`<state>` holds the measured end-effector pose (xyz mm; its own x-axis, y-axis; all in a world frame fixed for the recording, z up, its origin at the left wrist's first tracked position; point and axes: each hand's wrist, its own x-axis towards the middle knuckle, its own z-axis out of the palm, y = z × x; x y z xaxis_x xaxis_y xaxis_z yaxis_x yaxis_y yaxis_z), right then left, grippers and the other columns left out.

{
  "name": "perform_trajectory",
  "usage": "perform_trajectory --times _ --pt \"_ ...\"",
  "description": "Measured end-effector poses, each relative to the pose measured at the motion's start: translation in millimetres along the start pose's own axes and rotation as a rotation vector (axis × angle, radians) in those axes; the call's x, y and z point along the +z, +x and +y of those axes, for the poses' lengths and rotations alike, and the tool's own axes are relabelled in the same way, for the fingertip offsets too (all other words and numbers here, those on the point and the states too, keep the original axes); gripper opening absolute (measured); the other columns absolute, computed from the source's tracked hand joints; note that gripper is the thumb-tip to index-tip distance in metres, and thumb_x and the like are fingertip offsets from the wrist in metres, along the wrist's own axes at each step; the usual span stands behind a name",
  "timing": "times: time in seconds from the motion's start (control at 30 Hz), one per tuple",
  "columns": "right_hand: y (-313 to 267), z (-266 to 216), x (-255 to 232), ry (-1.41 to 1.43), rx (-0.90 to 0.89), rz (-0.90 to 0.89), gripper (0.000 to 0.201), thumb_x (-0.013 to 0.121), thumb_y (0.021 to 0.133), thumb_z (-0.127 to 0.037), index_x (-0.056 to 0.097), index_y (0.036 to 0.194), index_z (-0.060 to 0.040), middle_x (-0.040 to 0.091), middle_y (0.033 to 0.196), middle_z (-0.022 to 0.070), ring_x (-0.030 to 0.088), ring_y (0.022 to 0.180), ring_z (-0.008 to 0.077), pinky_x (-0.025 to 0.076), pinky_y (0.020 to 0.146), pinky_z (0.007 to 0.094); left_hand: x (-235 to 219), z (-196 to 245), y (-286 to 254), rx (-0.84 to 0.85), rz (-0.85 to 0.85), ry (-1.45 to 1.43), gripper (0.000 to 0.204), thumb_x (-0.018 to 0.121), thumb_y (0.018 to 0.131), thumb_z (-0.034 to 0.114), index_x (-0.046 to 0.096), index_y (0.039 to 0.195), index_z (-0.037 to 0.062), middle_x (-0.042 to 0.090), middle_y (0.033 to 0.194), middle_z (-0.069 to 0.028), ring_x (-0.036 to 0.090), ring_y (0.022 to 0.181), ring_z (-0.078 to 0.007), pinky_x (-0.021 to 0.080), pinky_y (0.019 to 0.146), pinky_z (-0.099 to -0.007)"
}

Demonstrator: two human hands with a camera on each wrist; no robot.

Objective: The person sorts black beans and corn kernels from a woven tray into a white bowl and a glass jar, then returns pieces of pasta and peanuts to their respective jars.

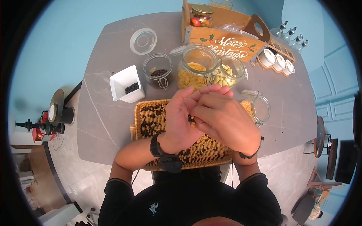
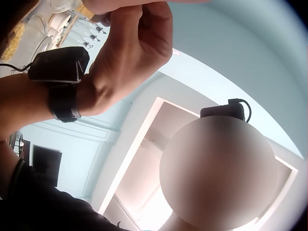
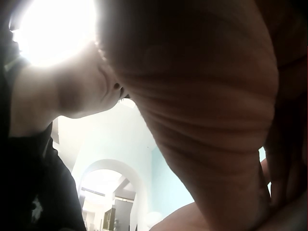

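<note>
In the head view my left hand point(image 1: 179, 122) is turned palm up over a woven basket point(image 1: 134, 120), fingers extended. A few black beans and yellow kernels point(image 1: 191, 119) lie in its palm. My right hand point(image 1: 228, 120) reaches across from the right, its fingers curled over that palm with the tips at the beans. I cannot tell whether they pinch one. Below, the basket holds scattered black beans and yellow kernels point(image 1: 205, 150). The right hand point(image 2: 139, 43) also shows from the side in the left wrist view. Dark, close skin fills much of the right wrist view.
Behind the basket stand a white square bowl point(image 1: 118, 84) with black beans, a jar of dark beans point(image 1: 152, 81), a pasta jar point(image 1: 184, 71) and a jar of pale nuts point(image 1: 235, 75). An open kernel jar point(image 1: 261, 109) lies right. A wooden crate point(image 1: 226, 45) is at the back.
</note>
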<state>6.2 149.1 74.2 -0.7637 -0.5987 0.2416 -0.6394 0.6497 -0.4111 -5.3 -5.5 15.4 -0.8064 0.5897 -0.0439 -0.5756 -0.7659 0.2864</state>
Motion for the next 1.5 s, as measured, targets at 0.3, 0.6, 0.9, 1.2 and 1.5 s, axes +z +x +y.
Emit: perform_trajectory --times 0.3,0.6,0.9,1.2,1.5 --pt "-1.0 7.0 -2.6 0.067 -0.079 0.039 0.022 0.078 0.077 -0.008 0.073 0.098 -0.0076 0.065 0.092 0.0071 0.068 0.092 0.0313 0.054 0.078 0.0433 6.2 0.5 -0.1 -0.047 -0.050 -0.019 0.066 0.035 0.109 0.045 0.057 0.144 -0.0057 0.060 0.152 -0.0212 0.053 0.146 -0.0352 0.035 0.127 -0.0508" --pt "-4.4 13.7 -20.4 0.185 -0.140 0.212 0.016 0.077 0.078 -0.005 0.073 0.094 -0.0040 0.070 0.096 0.0093 0.070 0.093 0.0320 0.056 0.079 0.0423 1.3 5.6 -4.7 -0.090 -0.056 -0.119 0.069 0.038 0.110 0.047 0.050 0.150 -0.0074 0.053 0.157 -0.0235 0.050 0.148 -0.0354 0.035 0.127 -0.0489" --pt "-76.8 36.2 -87.6 -0.101 0.545 0.530 0.011 0.078 0.082 0.001 0.077 0.093 0.0013 0.074 0.082 0.0081 0.067 0.072 0.0156 0.053 0.068 0.0298 -3.2 1.8 2.7 -0.014 -0.113 -0.106 0.072 0.041 0.109 0.046 0.046 0.151 -0.0131 0.037 0.167 -0.0340 0.031 0.160 -0.0458 0.019 0.136 -0.0541" --pt "-98.2 65.1 -90.1 -0.103 0.889 0.511 0.029 0.079 0.087 0.000 0.078 0.116 0.0005 0.073 0.085 0.0050 0.064 0.077 0.0117 0.055 0.076 0.0295 5.0 9.6 0.9 -0.020 -0.043 -0.077 0.077 0.041 0.110 0.046 0.036 0.158 -0.0128 0.035 0.168 -0.0337 0.030 0.160 -0.0455 0.021 0.135 -0.0534" --pt "-55.2 20.1 -74.3 -0.128 0.253 0.434 0.026 0.083 0.081 0.000 0.077 0.106 -0.0015 0.071 0.087 0.0135 0.068 0.081 0.0315 0.056 0.077 0.0360 8.2 9.5 2.1 -0.030 -0.057 -0.128 0.081 0.039 0.110 0.048 0.029 0.162 -0.0132 0.029 0.170 -0.0344 0.026 0.162 -0.0444 0.018 0.136 -0.0517"
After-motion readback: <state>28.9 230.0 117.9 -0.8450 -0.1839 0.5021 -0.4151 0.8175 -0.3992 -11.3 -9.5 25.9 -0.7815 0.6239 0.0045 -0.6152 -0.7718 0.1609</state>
